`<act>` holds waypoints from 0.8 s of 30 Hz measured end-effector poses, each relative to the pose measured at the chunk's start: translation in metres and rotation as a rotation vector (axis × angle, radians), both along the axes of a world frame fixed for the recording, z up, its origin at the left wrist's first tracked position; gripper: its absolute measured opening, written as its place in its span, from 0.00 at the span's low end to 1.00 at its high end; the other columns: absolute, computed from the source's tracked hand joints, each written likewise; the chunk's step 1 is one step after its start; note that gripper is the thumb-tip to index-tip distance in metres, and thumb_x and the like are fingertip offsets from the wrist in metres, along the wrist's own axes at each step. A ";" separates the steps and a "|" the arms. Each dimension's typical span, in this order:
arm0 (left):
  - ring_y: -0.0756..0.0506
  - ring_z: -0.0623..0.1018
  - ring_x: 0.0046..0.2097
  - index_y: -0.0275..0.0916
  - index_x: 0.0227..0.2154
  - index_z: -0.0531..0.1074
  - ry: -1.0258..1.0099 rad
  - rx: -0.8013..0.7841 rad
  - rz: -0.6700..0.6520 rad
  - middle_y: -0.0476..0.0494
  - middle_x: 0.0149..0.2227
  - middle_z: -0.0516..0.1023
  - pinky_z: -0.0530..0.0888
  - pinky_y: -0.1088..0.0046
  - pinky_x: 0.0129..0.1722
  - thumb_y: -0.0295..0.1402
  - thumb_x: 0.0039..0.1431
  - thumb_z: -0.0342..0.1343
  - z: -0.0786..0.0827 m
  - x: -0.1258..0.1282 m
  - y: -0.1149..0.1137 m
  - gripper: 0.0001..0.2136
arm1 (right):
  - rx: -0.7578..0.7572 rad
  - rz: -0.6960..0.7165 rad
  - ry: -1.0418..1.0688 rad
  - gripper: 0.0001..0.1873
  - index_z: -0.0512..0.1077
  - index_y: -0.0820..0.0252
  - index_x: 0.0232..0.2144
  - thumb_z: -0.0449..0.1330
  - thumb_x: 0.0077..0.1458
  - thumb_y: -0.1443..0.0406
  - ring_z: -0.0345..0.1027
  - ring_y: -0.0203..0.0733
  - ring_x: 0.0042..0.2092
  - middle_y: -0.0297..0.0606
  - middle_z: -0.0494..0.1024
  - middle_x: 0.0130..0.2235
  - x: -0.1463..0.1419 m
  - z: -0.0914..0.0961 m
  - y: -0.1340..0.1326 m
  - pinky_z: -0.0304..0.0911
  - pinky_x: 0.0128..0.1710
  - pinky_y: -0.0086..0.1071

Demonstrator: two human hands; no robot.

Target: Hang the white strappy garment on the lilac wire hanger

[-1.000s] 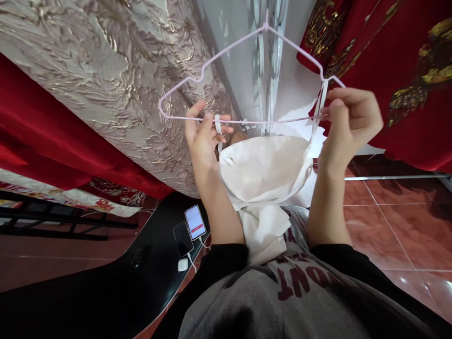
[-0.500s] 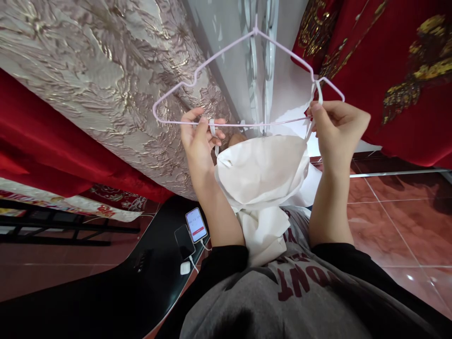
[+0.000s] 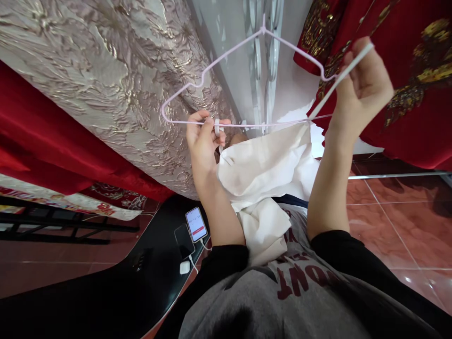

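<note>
A thin pale pink wire hanger (image 3: 226,59) hangs in front of me. A white garment (image 3: 268,165) with narrow straps droops from its bottom bar down to my lap. My left hand (image 3: 203,139) pinches the bottom bar together with the garment's left strap. My right hand (image 3: 365,80) is raised at the hanger's right end, fingers closed on the right strap (image 3: 339,80), which runs taut from the garment up across the hand.
A gold-patterned brocade cloth (image 3: 106,75) hangs at left over red fabric (image 3: 42,136). Red and gold cloth (image 3: 406,70) hangs at right. Two phones (image 3: 190,230) with a charger lie on a black surface. Reddish floor tiles (image 3: 388,221) lie to the right.
My right hand has risen and moved right, pulling the right strap out long and taut. The garment's right side has lifted and wrinkled. My left hand stays on the bar.
</note>
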State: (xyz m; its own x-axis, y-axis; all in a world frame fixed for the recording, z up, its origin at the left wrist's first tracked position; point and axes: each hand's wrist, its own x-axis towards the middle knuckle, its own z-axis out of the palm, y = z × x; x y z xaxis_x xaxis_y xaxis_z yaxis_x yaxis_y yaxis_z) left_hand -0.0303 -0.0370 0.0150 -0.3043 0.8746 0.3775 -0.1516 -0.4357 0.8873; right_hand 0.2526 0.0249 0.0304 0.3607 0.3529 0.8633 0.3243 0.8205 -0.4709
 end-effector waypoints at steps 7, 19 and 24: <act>0.45 0.74 0.27 0.49 0.40 0.69 -0.049 0.030 -0.029 0.47 0.35 0.84 0.68 0.65 0.28 0.38 0.65 0.64 -0.004 -0.004 0.007 0.08 | 0.283 -0.293 0.392 0.14 0.79 0.48 0.41 0.66 0.63 0.48 0.80 0.50 0.48 0.35 0.79 0.41 0.009 -0.021 -0.022 0.73 0.54 0.50; 0.43 0.81 0.37 0.47 0.43 0.71 0.013 0.043 0.025 0.44 0.40 0.85 0.74 0.68 0.35 0.43 0.62 0.66 -0.004 -0.008 -0.001 0.12 | -0.478 0.399 -0.527 0.18 0.81 0.54 0.36 0.68 0.59 0.47 0.78 0.45 0.42 0.35 0.85 0.40 -0.045 -0.004 -0.062 0.73 0.48 0.43; 0.44 0.83 0.42 0.43 0.46 0.73 -0.086 0.231 0.370 0.47 0.40 0.86 0.77 0.66 0.43 0.23 0.56 0.54 -0.002 -0.024 -0.001 0.16 | -0.475 0.330 -0.536 0.20 0.80 0.52 0.36 0.66 0.60 0.44 0.77 0.45 0.43 0.37 0.85 0.40 -0.029 0.000 -0.066 0.71 0.49 0.44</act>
